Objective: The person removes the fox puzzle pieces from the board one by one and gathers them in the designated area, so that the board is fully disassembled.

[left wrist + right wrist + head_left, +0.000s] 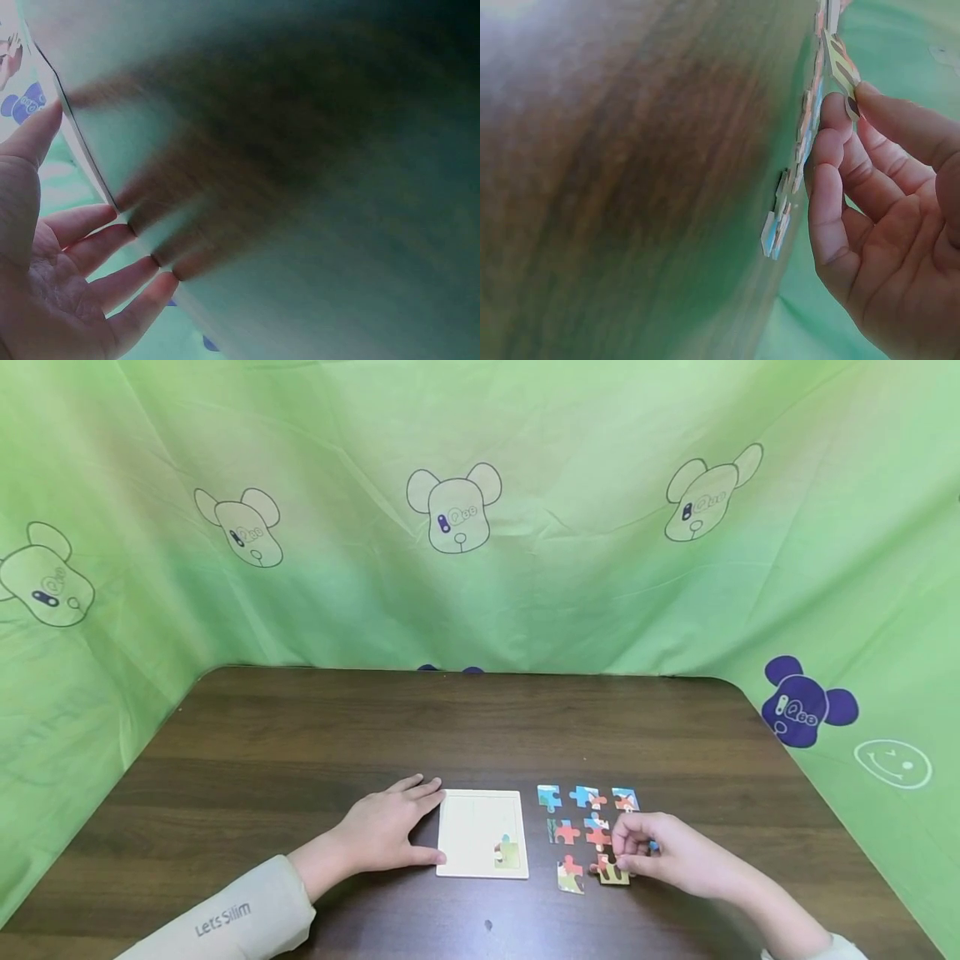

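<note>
A pale square puzzle tray (472,835) lies on the table with one green jigsaw piece (507,853) in its lower right corner. My left hand (386,827) rests at the tray's left edge, fingers spread and fairly straight, the thumb at the lower corner. In the left wrist view those fingertips (166,279) touch the table top. Between thumb and index finger, my right hand (667,852) pinches a green-and-brown striped jigsaw piece (613,872). The right wrist view shows this striped piece (843,71) tilted up off the table.
Loose jigsaw pieces lie in rows right of the tray, among them a blue one (549,797), a red one (567,832) and a red-and-green one (571,877). My right hand partly hides others. A green curtain (465,610) hangs behind the brown table (360,718).
</note>
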Tool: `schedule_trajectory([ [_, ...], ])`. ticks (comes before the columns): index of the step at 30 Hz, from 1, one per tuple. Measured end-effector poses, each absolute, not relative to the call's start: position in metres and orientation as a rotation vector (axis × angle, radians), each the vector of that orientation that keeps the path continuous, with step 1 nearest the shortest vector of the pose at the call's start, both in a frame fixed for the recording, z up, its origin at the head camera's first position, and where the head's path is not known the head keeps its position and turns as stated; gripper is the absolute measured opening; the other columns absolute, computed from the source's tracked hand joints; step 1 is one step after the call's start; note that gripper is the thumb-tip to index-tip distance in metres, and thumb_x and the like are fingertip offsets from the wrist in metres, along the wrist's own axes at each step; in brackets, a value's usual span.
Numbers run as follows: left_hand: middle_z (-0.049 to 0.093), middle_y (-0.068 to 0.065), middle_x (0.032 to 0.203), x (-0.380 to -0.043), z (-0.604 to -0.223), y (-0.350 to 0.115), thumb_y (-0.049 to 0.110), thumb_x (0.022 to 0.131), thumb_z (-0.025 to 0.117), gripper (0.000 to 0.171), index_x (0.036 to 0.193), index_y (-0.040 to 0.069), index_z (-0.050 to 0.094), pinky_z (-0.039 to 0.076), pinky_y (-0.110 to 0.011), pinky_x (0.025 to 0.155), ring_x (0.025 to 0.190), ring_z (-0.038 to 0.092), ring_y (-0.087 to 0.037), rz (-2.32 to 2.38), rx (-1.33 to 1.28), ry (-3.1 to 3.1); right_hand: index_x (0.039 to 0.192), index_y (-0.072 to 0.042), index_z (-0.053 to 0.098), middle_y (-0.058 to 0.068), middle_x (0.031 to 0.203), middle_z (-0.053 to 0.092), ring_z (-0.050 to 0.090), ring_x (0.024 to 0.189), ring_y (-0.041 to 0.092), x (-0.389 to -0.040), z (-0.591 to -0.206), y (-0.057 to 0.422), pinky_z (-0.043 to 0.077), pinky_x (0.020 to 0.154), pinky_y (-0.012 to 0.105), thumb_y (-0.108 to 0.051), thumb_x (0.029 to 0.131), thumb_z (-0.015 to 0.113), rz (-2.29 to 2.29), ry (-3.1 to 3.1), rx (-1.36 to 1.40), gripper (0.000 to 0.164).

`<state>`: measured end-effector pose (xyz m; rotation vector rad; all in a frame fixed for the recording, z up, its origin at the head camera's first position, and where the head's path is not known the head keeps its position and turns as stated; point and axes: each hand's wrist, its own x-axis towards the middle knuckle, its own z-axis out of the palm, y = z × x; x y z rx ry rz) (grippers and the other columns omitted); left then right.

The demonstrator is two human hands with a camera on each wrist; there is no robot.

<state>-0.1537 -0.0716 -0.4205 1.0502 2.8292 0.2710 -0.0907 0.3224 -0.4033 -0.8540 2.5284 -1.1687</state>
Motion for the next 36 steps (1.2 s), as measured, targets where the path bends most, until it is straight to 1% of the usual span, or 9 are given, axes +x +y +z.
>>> schedule_trajectory([
  [8, 0.050, -0.006, 0.152, -0.1544, -0.4180, -0.0703, 0.062, 0.080, 0.071, 0.082, 0.143, 0.012, 0.054, 0.052, -0.049, 0.098, 0.142, 0.044, -0.030, 0.264, 1.059, 2.835, 0.085, -0.012, 0.058, -0.007, 0.070, 0.057, 0.048, 0.066, -0.007, -0.0916, -0.4068, 0.3222, 0.042, 0.053, 0.019, -0.001, 0.088, 0.069, -1.132, 2.567, -0.868, 0.015],
  [16, 0.050, -0.005, 0.152, -0.1547, -0.4175, -0.0700, 0.061, 0.080, 0.071, 0.082, 0.143, 0.012, 0.054, 0.052, -0.049, 0.098, 0.142, 0.044, -0.030, 0.266, 1.056, 2.830, 0.083, -0.013, 0.058, -0.013, 0.070, 0.054, 0.044, 0.065, -0.008, -0.0928, -0.4105, 0.3205, 0.041, 0.052, 0.018, -0.003, 0.088, 0.070, -1.050, 2.631, -0.838, 0.016],
  [23, 0.050, -0.005, 0.152, -0.1540, -0.4180, -0.0708, 0.061, 0.080, 0.071, 0.082, 0.143, 0.012, 0.054, 0.052, -0.048, 0.099, 0.142, 0.044, -0.030, 0.265, 1.052, 2.831, 0.085, -0.014, 0.059, -0.014, 0.072, 0.054, 0.046, 0.066, -0.008, -0.0921, -0.4111, 0.3224, 0.042, 0.053, 0.018, -0.004, 0.087, 0.071, -1.036, 2.678, -0.863, 0.016],
  [30, 0.050, -0.006, 0.151, -0.1531, -0.4187, -0.0710, 0.061, 0.080, 0.071, 0.082, 0.142, 0.012, 0.055, 0.052, -0.049, 0.098, 0.142, 0.045, -0.029, 0.269, 1.047, 2.833, 0.088, -0.014, 0.060, -0.016, 0.076, 0.057, 0.049, 0.070, -0.007, -0.0926, -0.4060, 0.3237, 0.042, 0.058, 0.019, -0.003, 0.087, 0.071, -1.001, 2.761, -0.849, 0.016],
  [36, 0.050, -0.005, 0.152, -0.1532, -0.4201, -0.0710, 0.062, 0.079, 0.071, 0.082, 0.143, 0.012, 0.055, 0.052, -0.049, 0.098, 0.142, 0.045, -0.029, 0.263, 1.042, 2.836, 0.090, -0.013, 0.061, -0.012, 0.077, 0.060, 0.051, 0.072, -0.006, -0.0986, -0.4019, 0.3159, 0.045, 0.059, 0.020, -0.001, 0.087, 0.070, -1.040, 2.761, -0.922, 0.015],
])
